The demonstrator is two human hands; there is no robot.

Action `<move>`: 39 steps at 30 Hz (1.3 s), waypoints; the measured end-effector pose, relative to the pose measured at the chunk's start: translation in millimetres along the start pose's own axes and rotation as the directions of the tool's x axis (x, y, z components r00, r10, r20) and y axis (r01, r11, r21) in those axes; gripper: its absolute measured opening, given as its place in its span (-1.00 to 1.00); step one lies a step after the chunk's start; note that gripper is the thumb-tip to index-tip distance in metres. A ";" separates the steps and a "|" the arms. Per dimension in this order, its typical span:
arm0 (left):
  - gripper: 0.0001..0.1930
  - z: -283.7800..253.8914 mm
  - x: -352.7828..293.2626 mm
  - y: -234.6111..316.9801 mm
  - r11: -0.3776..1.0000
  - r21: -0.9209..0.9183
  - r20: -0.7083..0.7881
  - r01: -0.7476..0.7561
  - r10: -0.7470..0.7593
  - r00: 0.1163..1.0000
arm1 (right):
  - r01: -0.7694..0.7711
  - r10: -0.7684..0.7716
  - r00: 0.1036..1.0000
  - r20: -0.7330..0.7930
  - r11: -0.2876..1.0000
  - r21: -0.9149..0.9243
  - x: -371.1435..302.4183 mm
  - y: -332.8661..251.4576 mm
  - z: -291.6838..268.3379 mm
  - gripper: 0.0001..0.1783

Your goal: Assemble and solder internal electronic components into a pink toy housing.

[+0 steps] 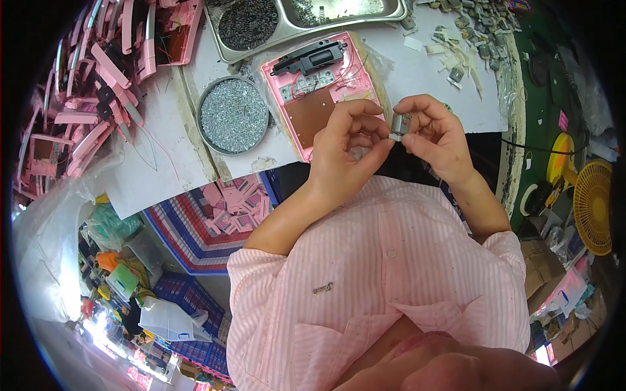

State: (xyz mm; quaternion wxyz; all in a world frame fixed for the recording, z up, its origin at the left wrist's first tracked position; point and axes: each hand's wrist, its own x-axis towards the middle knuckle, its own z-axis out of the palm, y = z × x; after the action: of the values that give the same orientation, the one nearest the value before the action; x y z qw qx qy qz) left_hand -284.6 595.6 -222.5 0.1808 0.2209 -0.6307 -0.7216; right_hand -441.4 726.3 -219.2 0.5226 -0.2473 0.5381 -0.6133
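Observation:
My right hand [435, 135] pinches a small silver motor [402, 122] between thumb and fingers. A small white piece [395, 137] sits at the motor's lower end, where the thumb and fingertips of my left hand [352, 133] meet it. The left fingers are curled, and something whitish [357, 152] shows in that palm; its kind is hard to make out. Just beyond my left hand lies an open pink plastic housing [360, 83]. It carries a black mechanism [312, 58], a brown board [312, 117] and thin red wires.
A round dish of small silver screws [233, 116] stands left of the housing. Behind it is a metal tray [280, 29] with dark springs. Pink housings [107, 91] pile up at left, motors and white parts [460, 58] at right. A basket [189, 228] holds pink pieces below the table edge.

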 end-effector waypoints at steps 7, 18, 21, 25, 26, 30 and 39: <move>-0.62 -2.1 -2.0 -5.4 0.941 0.191 -0.050 -0.278 0.292 0.955 | 0.341 -0.333 0.937 0.106 0.802 -0.490 -0.9 -6.1 3.8 -0.59; -0.80 -12.7 -9.1 0.6 0.976 0.072 -0.021 -0.205 0.207 0.978 | 0.652 -0.564 0.736 0.374 0.445 -0.614 8.4 -14.1 2.8 -0.58; -0.81 -17.9 -6.1 -0.1 0.954 0.139 0.051 -0.265 0.260 0.964 | 0.670 -0.552 0.724 0.414 0.417 -0.615 7.5 -11.9 1.8 -0.61; -0.81 -13.8 -6.9 -2.2 0.951 0.170 0.015 -0.257 0.259 0.966 | 0.669 -0.548 0.714 0.435 0.353 -0.654 9.6 -14.5 3.5 -0.67; -0.81 -12.5 -6.0 -3.0 0.939 0.202 0.010 -0.278 0.282 0.959 | 0.667 -0.552 0.710 0.437 0.331 -0.667 9.6 -15.1 2.7 -0.67; -0.80 -14.8 0.9 -1.9 0.884 0.311 0.050 -0.348 0.351 0.935 | 0.659 -0.568 0.700 0.434 0.279 -0.699 9.2 -16.4 -3.1 -0.66; -0.75 -42.9 69.6 6.5 0.237 0.927 0.141 -0.289 0.496 0.857 | 0.610 -0.610 0.726 0.317 0.357 -0.708 3.8 -11.7 -22.8 -0.58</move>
State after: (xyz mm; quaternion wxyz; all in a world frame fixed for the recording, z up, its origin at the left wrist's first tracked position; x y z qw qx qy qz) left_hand -319.5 521.5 -227.0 0.2555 0.1820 -0.9388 -0.1420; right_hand -466.9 730.6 -216.2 0.0971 -0.6271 0.6153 -0.4677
